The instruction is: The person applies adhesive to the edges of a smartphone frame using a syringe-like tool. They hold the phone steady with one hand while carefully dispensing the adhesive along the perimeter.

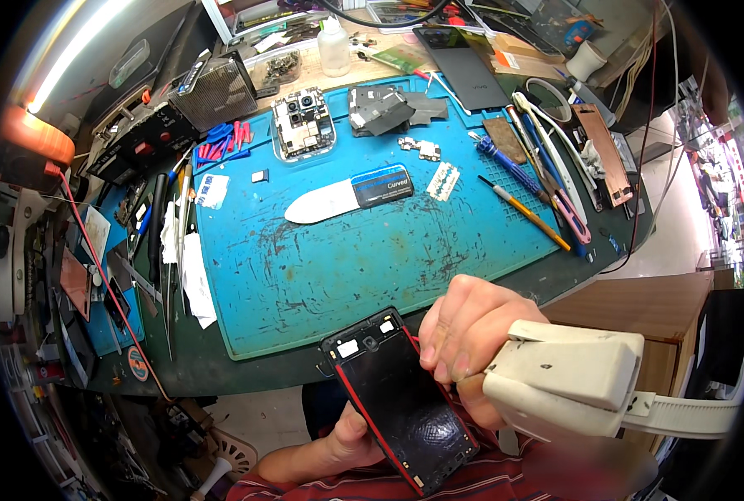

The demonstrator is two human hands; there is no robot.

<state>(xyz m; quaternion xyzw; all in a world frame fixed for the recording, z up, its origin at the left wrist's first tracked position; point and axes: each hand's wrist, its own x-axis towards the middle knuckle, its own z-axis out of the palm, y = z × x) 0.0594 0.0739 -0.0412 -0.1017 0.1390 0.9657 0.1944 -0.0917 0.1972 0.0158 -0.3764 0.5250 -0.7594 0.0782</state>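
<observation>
- Left hand: grip closed on black phone frame, which we see at desk's near edge.
- Right hand: fingers curled beside phone frame; we can't tell what that grip holds.

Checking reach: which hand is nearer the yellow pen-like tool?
Right. The right hand is below and left of the yellow pen-like tool; the left hand is farther down-left, gripping the phone frame.
</observation>
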